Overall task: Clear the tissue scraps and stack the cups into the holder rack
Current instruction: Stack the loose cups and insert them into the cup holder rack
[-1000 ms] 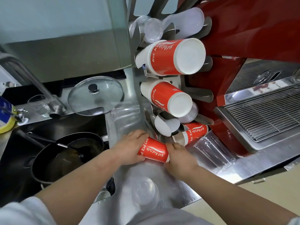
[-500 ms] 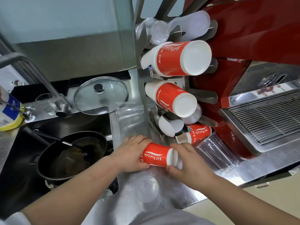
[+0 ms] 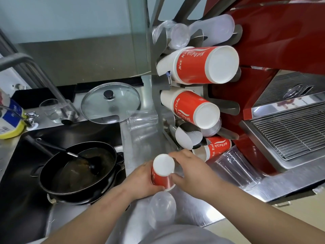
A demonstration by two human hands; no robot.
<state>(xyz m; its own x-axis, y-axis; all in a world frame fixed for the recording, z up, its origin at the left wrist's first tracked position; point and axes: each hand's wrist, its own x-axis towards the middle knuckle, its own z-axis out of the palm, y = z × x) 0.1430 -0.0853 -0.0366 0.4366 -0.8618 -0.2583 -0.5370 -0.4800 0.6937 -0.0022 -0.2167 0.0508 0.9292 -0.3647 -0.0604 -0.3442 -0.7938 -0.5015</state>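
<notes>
Far left, a black frying pan (image 3: 77, 171) with a dark ladle sits in the sink, a round glass lid (image 3: 110, 103) lying behind it. Centre now: my left hand (image 3: 140, 180) is wrapped around the side of a small red-and-white paper cup (image 3: 162, 173), turned white base up, just above the steel counter (image 3: 140, 143). My right hand (image 3: 191, 171) pinches it from the other side, both grips clamped on it. Right of that, the metal holder rack (image 3: 158, 95) carries stacked red paper cups (image 3: 202, 66).
</notes>
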